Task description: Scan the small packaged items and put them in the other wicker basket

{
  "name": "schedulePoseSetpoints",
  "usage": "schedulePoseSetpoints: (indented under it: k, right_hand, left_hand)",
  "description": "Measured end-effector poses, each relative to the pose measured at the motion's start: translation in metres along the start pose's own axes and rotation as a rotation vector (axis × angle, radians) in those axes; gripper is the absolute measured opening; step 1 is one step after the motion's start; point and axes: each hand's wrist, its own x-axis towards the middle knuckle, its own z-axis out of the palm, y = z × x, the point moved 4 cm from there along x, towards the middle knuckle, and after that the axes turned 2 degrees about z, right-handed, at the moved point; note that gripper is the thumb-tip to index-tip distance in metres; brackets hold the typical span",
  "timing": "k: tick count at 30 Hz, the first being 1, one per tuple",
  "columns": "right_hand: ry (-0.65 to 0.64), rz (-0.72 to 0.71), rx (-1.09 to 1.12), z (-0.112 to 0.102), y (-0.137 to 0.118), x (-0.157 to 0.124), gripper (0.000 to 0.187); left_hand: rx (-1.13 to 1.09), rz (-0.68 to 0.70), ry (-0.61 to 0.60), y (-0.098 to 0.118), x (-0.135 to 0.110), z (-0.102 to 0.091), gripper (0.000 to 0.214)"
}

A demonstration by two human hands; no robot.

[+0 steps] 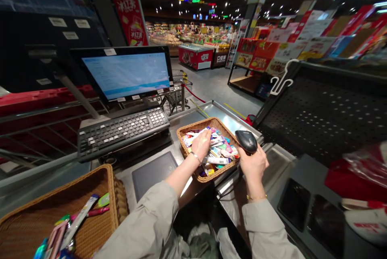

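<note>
My right hand [253, 163] grips a black handheld barcode scanner [246, 141], held at the right rim of a wicker basket [180, 131]. Small packaged items [218, 160] in many colours fill that basket; most look like slim tubes or packets, and one shows a barcode. My left hand [202, 144] is inside the basket on top of the pile. Its fingers are drawn together at a white and blue packet, and what lies between them is hidden. At the lower left, a larger wicker basket [112, 194] contains several slim, colourful packages [79, 216].
A monitor [128, 73] and black keyboard [121, 130] stand at the left of the metal counter. A dark flat panel [154, 172] is set into the counter beside the basket. On the right are a perforated black panel [329, 110] with white hangers [282, 81] and dark trays [294, 204].
</note>
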Motion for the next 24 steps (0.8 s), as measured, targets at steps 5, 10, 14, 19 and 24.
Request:
schedulePoseSetpoints:
  k: [5, 10, 14, 19, 24]
  right_hand:
    - [-0.003, 0.031, 0.025, 0.01, 0.001, -0.003, 0.034]
    - [-0.008, -0.005, 0.059, 0.024, -0.016, -0.01, 0.036]
    - [-0.067, -0.039, 0.109, 0.037, -0.041, -0.02, 0.039]
    - [-0.147, -0.072, 0.165, 0.056, -0.078, -0.043, 0.042]
    - [-0.254, -0.158, 0.228, 0.069, -0.118, -0.071, 0.036]
  left_hand:
    - [0.095, 0.039, 0.03, -0.008, -0.011, -0.01, 0.047]
    - [0.156, -0.002, 0.029, -0.024, -0.037, -0.032, 0.05]
    - [0.18, -0.066, 0.066, -0.044, -0.066, -0.057, 0.049]
    - [0.235, -0.191, 0.118, -0.076, -0.117, -0.085, 0.05]
    - [0.282, -0.327, 0.175, -0.105, -0.177, -0.112, 0.046]
